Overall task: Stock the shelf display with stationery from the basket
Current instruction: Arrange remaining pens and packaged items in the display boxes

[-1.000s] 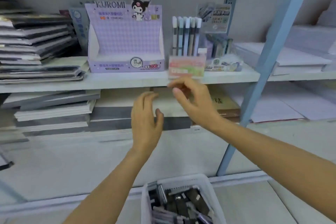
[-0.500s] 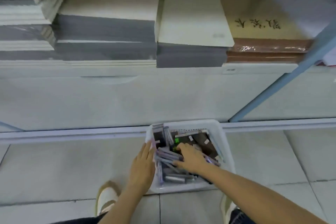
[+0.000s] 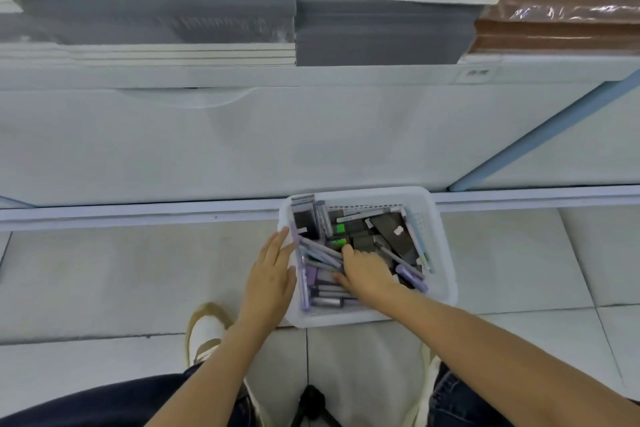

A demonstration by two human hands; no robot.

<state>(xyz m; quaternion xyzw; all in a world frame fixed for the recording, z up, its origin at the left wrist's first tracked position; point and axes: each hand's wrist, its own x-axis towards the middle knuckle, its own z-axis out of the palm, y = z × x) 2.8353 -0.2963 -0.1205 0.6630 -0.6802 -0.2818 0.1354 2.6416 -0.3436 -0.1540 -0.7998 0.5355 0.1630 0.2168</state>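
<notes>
A white plastic basket [image 3: 441, 253] stands on the tiled floor against the base of the shelf unit. It holds several pens [image 3: 320, 251] with lilac and grey barrels and dark flat stationery packs [image 3: 393, 230]. My left hand [image 3: 272, 274] rests flat on the basket's left rim with its fingers straight. My right hand [image 3: 367, 269] is inside the basket with its fingers curled down into the pens at the left side and its thumb against them. The shelf display is out of view.
Above the basket, the lowest shelf [image 3: 311, 76] carries grey stacks of paper [image 3: 381, 31] and a brown wrapped stack [image 3: 557, 28]. A blue upright [image 3: 540, 135] slants down at the right. My shoes [image 3: 204, 333] and a dark tripod-like foot [image 3: 311, 402] are on the floor below.
One second ago both hands were up at the shelf display. The view has dropped to the floor, both hands have come down to the basket, and the right hand has dug deeper into the pens.
</notes>
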